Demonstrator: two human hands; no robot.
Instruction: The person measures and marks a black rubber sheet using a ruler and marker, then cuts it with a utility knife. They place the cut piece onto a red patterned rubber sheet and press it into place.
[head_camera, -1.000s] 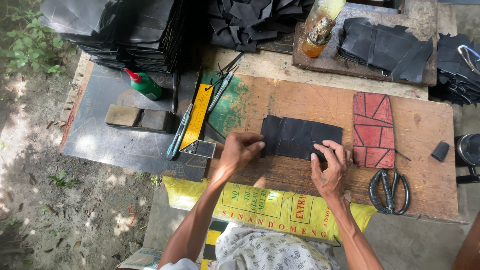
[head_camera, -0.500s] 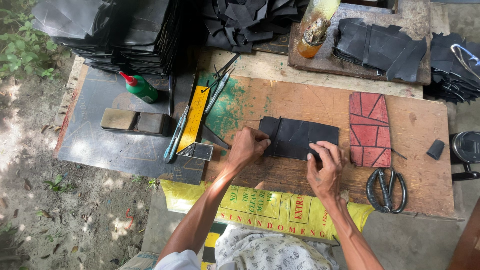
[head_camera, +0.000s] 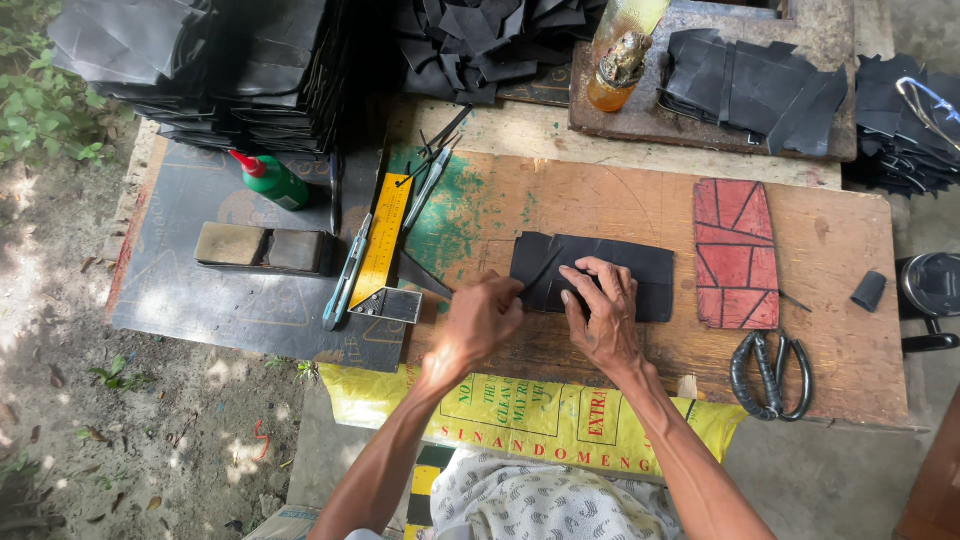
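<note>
Black rubber sheet, pinned flat mid-desk

Black rubber sheet (head_camera: 600, 275) lies on wooden desk (head_camera: 620, 200), left of red template (head_camera: 735, 255). Left hand (head_camera: 485, 320) pinches a thin strip at its edge; right hand (head_camera: 600, 310) presses open, fingers spread. Looks floppy, light; grip the edges.

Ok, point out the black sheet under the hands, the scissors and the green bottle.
black sheet (head_camera: 640, 275): head view, bare right part.
scissors (head_camera: 768, 375): head view, near the pivot.
green bottle (head_camera: 275, 182): head view, body.

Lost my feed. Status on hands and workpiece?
Left hand pinching thin black strip. Right hand flat on black rectangular rubber sheet. Nothing obstructing.
</note>
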